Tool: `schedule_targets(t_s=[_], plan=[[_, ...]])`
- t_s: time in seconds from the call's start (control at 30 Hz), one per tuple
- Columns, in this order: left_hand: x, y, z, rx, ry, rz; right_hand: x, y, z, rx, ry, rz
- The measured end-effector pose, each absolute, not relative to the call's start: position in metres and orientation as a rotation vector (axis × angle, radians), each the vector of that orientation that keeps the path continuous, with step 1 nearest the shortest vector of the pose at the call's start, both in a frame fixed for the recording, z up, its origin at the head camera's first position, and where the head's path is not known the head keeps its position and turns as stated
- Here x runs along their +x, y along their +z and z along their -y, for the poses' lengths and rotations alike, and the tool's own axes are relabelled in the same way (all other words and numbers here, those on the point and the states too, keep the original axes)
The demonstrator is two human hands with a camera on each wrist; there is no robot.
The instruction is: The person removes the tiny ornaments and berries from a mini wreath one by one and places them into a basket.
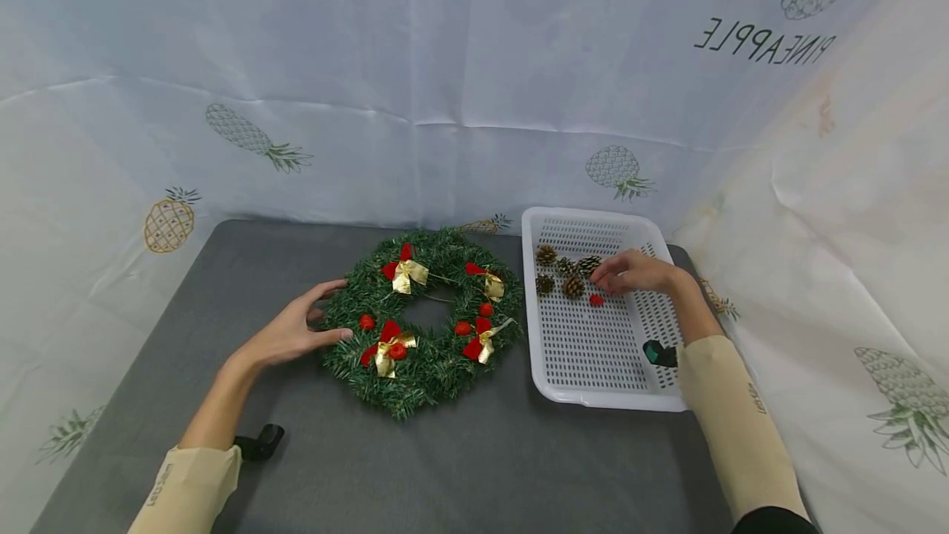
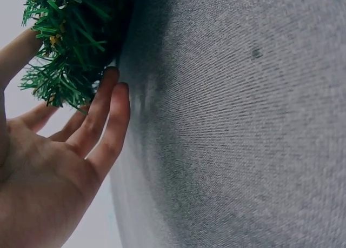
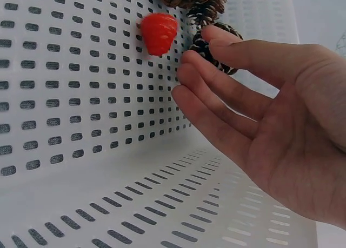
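**Pose: extended both sides, relaxed**

Left arm in from lower left of the head view, angled up-right. Left hand left of centre, thumb spread wide off the fingers, which are slightly bent.
Right arm in from lower right, angled up-left. Right hand right of centre, back up, fingers loosely bent, thumb near index.

Grey table; on it: green wreath; white basket
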State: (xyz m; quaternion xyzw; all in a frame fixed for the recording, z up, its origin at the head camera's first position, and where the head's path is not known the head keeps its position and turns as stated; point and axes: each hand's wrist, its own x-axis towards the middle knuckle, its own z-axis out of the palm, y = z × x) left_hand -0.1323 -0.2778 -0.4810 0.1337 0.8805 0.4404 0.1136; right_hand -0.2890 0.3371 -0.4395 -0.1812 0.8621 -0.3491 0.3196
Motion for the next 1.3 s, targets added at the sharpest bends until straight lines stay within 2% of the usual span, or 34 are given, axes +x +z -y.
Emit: schedule_targets(t_s=[0.4,1.3], plan=[[-0.131,-0.484,0.277,0.38,1.303,-2.585,-0.286,-0.429,-0.332,-0.454,-0.919,-2.316],[-0.129,-0.486,0.278,0.38,1.323,-2.588,-0.283,-0.395,-0.295,-0.721,-0.977,-2.409]])
